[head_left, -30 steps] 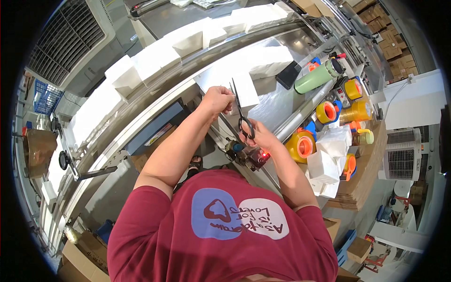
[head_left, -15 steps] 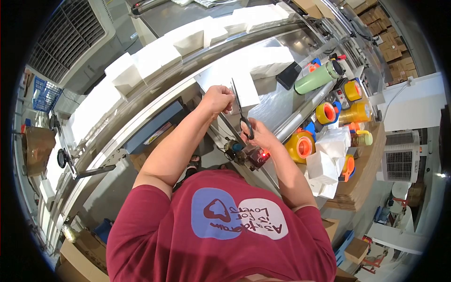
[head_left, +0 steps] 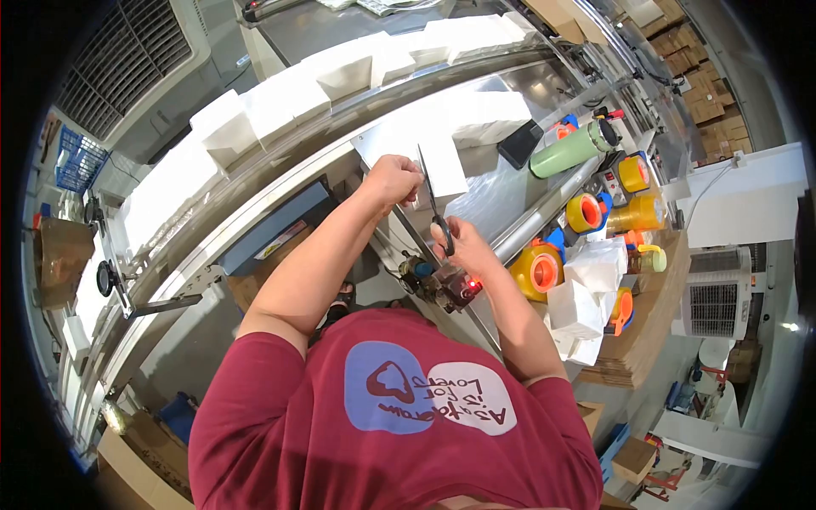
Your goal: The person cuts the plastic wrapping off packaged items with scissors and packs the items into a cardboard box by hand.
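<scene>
My right hand (head_left: 466, 246) is closed round the black handles of a pair of scissors (head_left: 432, 197), whose long blades point away from me. Close beside the blades is my left hand (head_left: 395, 180), its fingers curled in a pinch; whatever they hold is too small or hidden. Beneath the blades lies a flat white piece, paper or card (head_left: 444, 170), on the metal worktable (head_left: 501, 183). Just beyond it rests a white block-shaped pack (head_left: 489, 116).
At the right are a black phone (head_left: 520, 144), a green bottle (head_left: 575, 150), several tape dispensers (head_left: 586, 212) and white boxes (head_left: 575, 309). A row of white packs (head_left: 285, 106) lines the conveyor beyond. A device with a red light (head_left: 463, 287) sits at the table edge.
The view has shifted slightly. Both hands and the scissors hold nearly the same place over the white piece, and no grip has visibly changed.
</scene>
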Tool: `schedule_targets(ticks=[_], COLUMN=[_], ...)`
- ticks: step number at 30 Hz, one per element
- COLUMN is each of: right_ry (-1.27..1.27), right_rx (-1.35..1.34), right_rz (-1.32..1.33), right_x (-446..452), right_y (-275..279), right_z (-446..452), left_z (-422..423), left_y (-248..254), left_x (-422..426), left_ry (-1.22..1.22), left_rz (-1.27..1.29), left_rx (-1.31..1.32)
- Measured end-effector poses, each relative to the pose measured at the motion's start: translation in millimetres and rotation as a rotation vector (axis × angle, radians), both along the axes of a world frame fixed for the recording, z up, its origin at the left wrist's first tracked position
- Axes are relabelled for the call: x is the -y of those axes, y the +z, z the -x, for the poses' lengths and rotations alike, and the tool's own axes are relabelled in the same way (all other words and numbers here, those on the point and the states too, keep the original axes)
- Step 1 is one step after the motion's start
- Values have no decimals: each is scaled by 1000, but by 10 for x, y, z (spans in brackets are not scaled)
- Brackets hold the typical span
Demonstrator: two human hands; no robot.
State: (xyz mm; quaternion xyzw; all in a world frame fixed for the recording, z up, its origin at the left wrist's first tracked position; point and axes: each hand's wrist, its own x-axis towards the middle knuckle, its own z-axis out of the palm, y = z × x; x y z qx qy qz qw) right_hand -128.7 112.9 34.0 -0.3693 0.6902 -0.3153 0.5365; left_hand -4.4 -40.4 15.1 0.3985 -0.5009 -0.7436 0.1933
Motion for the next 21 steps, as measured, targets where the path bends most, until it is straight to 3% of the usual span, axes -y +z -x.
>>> schedule_targets(ticks=[21], right_ry=[-62], right_rx=[183], right_rz=[3], right_x=[116], right_y=[-6], right_z=[-62], left_z=[-40], left_y=[15], left_x=[63], left_ry=[-22], left_rz=[18], left_rx=[6])
